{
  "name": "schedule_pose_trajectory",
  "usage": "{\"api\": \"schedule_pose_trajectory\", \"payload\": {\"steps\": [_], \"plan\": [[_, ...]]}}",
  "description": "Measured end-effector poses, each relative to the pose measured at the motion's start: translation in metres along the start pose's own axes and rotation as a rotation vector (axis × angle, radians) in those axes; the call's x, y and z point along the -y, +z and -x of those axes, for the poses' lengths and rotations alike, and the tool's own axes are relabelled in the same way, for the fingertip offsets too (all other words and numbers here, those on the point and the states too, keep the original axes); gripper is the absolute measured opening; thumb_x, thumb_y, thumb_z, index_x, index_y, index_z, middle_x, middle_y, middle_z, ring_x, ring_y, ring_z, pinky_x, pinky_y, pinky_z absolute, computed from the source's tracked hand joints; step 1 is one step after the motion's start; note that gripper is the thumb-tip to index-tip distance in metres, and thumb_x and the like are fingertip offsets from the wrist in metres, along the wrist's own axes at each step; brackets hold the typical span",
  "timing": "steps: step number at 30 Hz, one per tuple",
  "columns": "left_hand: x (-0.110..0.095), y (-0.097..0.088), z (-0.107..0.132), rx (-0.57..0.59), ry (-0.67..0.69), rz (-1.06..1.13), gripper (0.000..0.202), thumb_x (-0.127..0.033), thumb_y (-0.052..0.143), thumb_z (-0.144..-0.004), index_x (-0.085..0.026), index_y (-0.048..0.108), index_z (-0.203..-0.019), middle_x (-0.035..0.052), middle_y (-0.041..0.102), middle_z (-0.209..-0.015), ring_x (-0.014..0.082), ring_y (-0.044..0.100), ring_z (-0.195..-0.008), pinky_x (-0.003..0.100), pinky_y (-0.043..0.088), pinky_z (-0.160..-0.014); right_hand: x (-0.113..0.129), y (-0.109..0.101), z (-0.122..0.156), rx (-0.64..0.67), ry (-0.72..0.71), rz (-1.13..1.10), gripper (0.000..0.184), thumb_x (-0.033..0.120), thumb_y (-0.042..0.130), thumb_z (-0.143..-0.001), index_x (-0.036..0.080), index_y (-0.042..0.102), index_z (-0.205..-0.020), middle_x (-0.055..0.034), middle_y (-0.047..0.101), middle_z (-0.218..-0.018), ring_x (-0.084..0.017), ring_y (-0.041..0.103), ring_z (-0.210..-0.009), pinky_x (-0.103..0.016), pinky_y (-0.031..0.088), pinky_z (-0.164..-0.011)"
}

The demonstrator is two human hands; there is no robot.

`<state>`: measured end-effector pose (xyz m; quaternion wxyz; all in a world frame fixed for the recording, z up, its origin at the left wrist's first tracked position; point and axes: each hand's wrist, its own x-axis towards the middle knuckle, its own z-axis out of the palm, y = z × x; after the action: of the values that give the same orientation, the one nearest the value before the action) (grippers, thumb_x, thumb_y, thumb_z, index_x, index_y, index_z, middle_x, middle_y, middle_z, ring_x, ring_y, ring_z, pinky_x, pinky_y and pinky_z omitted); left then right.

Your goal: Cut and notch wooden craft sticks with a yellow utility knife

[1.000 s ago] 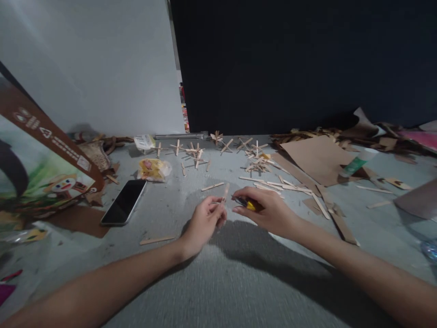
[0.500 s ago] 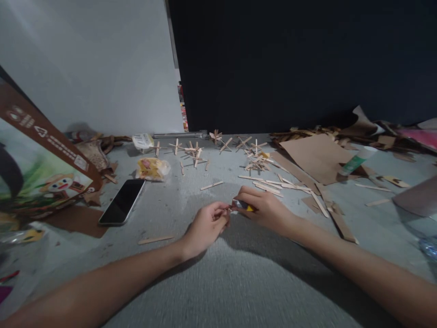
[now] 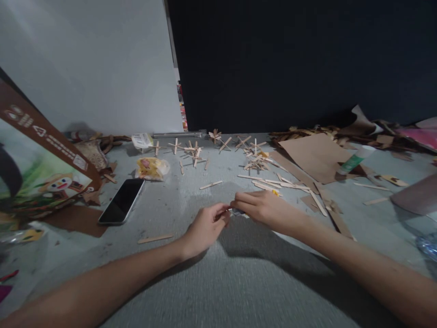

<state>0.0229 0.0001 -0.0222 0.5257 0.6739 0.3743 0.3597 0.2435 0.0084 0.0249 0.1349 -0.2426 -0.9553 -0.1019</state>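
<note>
My left hand [image 3: 205, 228] rests on the grey table [image 3: 239, 282], its fingers pinched on a small wooden stick that is mostly hidden. My right hand [image 3: 262, 207] meets it fingertip to fingertip and is closed round a small yellow and dark tool [image 3: 275, 192], of which only the yellow end and a grey tip show. Loose wooden sticks [image 3: 269, 184] lie just beyond my right hand. One more stick [image 3: 210, 185] lies ahead of my left hand.
A black phone [image 3: 122, 207] lies to the left, beside a printed cardboard box [image 3: 41, 168]. Crossed stick pieces [image 3: 194, 152] are scattered at the back. Brown cardboard sheets [image 3: 317, 155], strips and a green-white glue tube [image 3: 355, 160] fill the right. A single stick [image 3: 156, 238] lies near my left wrist.
My hands have come together. The stick that stood up from my left fingers is now lowered and hidden between the fingertips. My right hand has turned, so less of the yellow tool shows.
</note>
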Motion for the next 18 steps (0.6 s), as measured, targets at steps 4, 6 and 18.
{"api": "schedule_pose_trajectory", "payload": {"steps": [4, 6, 18], "plan": [[0.001, -0.002, 0.0, 0.022, -0.012, -0.046, 0.024, -0.033, 0.059, -0.097, -0.015, 0.073, -0.1, 0.0029, 0.066, -0.078, 0.0169, 0.057, -0.071, 0.027, 0.043, -0.067, 0.0018, -0.0022, -0.002, 0.0, -0.039, 0.109, 0.022, 0.005, 0.045, -0.106, 0.013, 0.064, -0.111, -0.0063, 0.064, -0.093, -0.018, 0.06, -0.073, -0.031, 0.039, -0.062], [0.0007, -0.0021, -0.0004, 0.024, 0.004, -0.059, 0.021, -0.031, 0.059, -0.096, -0.015, 0.072, -0.097, 0.0038, 0.067, -0.081, 0.0173, 0.058, -0.074, 0.028, 0.043, -0.069, 0.0035, -0.0033, -0.003, 0.027, -0.028, 0.133, 0.021, 0.004, 0.046, -0.104, 0.013, 0.064, -0.108, -0.0061, 0.063, -0.093, -0.018, 0.06, -0.072, -0.031, 0.038, -0.061], [-0.0031, 0.0015, 0.0002, 0.011, 0.039, -0.043, 0.02, -0.032, 0.058, -0.094, -0.02, 0.054, -0.078, -0.0014, 0.057, -0.072, 0.0146, 0.05, -0.067, 0.026, 0.039, -0.066, 0.0064, -0.0036, -0.0049, 0.143, 0.057, 0.183, 0.025, -0.006, 0.051, -0.092, 0.015, 0.06, -0.102, -0.0058, 0.063, -0.098, -0.015, 0.053, -0.061, -0.032, 0.024, -0.056]]}}
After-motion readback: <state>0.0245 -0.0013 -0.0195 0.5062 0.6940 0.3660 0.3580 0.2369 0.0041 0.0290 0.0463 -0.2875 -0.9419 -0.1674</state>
